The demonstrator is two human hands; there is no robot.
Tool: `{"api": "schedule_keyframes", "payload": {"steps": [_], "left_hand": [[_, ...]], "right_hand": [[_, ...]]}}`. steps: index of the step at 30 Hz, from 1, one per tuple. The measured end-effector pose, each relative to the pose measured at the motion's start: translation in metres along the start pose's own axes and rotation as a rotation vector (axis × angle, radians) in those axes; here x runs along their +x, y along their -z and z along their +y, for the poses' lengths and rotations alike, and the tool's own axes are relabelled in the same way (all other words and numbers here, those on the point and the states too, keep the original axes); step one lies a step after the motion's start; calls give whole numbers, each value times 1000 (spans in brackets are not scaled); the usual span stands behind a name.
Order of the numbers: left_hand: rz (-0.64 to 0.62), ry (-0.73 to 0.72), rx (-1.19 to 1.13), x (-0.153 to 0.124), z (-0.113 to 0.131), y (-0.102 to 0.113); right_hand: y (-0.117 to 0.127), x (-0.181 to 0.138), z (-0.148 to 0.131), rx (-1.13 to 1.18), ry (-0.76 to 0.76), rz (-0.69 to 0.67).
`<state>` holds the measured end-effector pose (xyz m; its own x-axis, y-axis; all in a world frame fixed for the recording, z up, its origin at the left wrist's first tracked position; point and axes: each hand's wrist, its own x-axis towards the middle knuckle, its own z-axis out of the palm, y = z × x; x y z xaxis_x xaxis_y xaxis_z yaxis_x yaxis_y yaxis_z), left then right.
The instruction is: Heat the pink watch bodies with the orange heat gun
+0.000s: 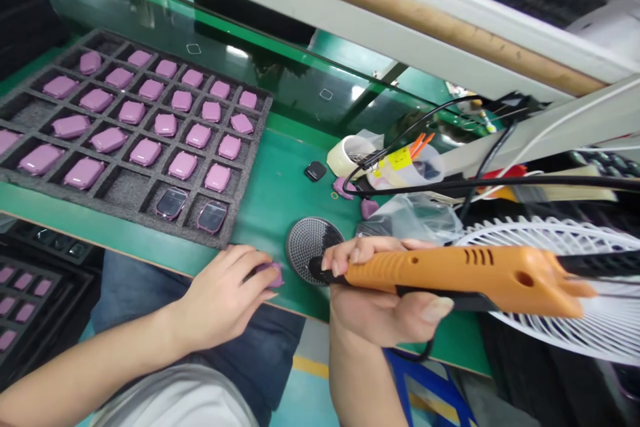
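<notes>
At the table's front edge, my left hand (pixel 225 290) has its fingers closed around a small purple watch case (pixel 273 274), partly hidden by the fingers. My right hand (pixel 385 310) grips an orange corded hand tool (pixel 440 273), with its black tip pointing left. Under that tip is a round grey disc (pixel 306 243) with a studded or perforated surface; whether the tip touches it I cannot tell. To the left lies a dark foam tray (pixel 125 190) with many purple watch cases (pixel 145 151) in its compartments. Two cases nearest the front (pixel 212 217) show dark glassy faces.
A white fan guard (pixel 560 247) stands at right, beneath the tool. Behind the disc are a tape roll (pixel 345 155), a small black piece (pixel 315 171), purple pieces (pixel 369 207) and clear plastic bags (pixel 415 213). Black cables (pixel 500 181) cross above them. Another tray (pixel 23 307) sits below left.
</notes>
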<state>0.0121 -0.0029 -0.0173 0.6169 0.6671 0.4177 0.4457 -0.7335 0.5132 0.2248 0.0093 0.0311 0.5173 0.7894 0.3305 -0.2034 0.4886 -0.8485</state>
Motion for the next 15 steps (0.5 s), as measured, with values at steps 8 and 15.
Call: {"api": "schedule_keyframes", "payload": {"steps": [8,15], "left_hand": [[-12,-48,8,5,2,-4],[-29,-63,33,6,0,-3]], "right_hand": [[0,-2,-15,-17,-28,-74],[-10,-13,-31,-31,-51,-140]]}}
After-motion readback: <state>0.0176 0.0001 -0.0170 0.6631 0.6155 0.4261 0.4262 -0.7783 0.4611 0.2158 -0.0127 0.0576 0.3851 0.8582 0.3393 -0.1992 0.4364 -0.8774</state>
